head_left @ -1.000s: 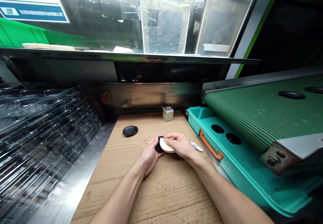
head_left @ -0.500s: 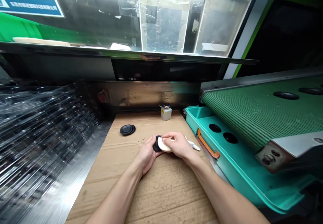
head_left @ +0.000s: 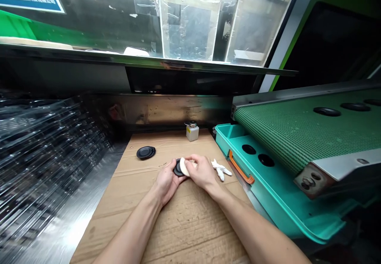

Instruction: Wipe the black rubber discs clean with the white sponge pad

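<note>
My left hand (head_left: 167, 181) is wrapped round the left side of a black round disc (head_left: 177, 168) above the cardboard (head_left: 178, 224). In my right hand (head_left: 201, 171) is a cream-coloured round pad (head_left: 183, 167), pinched between thumb and fingers and touching the disc's right side. A small stack of black discs (head_left: 145, 152) lies on the cardboard at the left. Right of my right hand lies a crumpled white thing (head_left: 221, 169). Behind my hands stands a small whitish bottle (head_left: 192, 132) with a metallic top.
A teal tray (head_left: 285, 188) with an orange handle (head_left: 241, 168) and two black discs stands at the right. Above it is a green conveyor belt (head_left: 285, 133) carrying black discs. Stacked clear plastic trays (head_left: 44, 153) fill the left. A metal ledge (head_left: 178, 63) crosses behind.
The view has shifted slightly right. The cream pad is now tilted and further off the black disc, showing more of the disc's face. More of the white thing shows beside my right hand.
</note>
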The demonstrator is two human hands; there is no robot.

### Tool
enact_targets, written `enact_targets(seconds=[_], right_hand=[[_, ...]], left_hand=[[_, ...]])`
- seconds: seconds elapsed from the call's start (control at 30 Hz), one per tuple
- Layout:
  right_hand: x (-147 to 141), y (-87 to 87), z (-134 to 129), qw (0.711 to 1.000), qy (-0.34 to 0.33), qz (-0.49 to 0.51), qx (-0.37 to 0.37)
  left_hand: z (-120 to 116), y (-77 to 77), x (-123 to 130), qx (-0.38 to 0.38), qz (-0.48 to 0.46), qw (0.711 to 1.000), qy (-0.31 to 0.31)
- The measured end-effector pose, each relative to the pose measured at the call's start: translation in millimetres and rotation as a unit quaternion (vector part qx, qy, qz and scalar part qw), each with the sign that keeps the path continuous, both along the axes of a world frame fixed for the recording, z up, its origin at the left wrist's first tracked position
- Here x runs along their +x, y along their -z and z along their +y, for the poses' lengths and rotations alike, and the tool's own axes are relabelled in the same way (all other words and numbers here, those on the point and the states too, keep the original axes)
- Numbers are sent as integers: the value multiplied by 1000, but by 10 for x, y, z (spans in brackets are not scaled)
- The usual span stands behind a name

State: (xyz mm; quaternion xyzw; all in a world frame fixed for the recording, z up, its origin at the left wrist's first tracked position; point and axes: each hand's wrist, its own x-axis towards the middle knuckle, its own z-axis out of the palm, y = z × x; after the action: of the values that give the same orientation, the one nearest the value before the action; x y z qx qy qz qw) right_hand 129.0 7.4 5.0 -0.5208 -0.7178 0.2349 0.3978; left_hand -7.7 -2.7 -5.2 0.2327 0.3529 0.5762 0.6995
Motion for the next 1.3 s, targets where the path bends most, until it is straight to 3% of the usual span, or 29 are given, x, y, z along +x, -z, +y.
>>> enact_targets(seconds=[0.07,0.2,0.33,0.43,0.87,1.07,1.3], right_hand=[[-15,0,-45,998,42,-33,27],[-43,28,-53,996,8,-62,59],[24,82,115,990,106,-61,64],[138,121,188,989,129,-11,69],[156,82,99,989,112,59,72],[76,19,1,992,61,108,37],[5,-57,-159,995,-8,88,41]], left_hand=[[0,-2,4,-5,4,1000,-5],[-8,-4,6,-2,6,1000,-4],[-10,-8,-38,-11,3,1000,18],[-8,-24,-94,-20,-8,999,46],[-21,-91,-210,-11,-78,994,77],[-29,-110,-196,14,-65,995,73],[-33,-100,-167,17,-40,995,89]])
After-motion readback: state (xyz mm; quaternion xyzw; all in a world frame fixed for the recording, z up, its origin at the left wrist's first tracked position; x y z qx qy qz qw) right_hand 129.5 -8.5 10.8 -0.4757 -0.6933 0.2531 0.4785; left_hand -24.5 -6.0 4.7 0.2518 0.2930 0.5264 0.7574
